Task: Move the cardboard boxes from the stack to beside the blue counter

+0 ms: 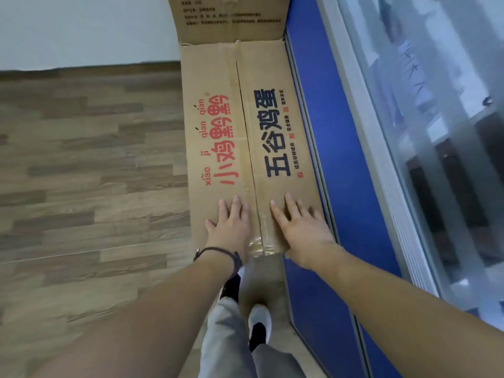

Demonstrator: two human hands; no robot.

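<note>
- The box [253,148] lies mid-frame on the floor [90,165], against the blue counter [335,159] at right.
- Your left hand [231,227] and right hand [300,227] rest flat, fingers straight, clamping nothing; press evenly, keeping its edge flush.

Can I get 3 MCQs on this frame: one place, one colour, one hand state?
1. Where does the brown taped cardboard box lie?
A. on a shelf
B. on the wood-pattern floor beside the blue counter front
C. on a trolley

2. What colour is the large print on the box's left flap?
A. red
B. green
C. white

3. How do the hands meet the box?
A. both flat on top, fingers straight
B. one grips a flap
C. neither touches

Answers:
1 B, its right edge runs along the blue counter front, with the wood-pattern floor to its left.
2 A, red characters left of the seam.
3 A, left hand and right hand press flat.
</note>
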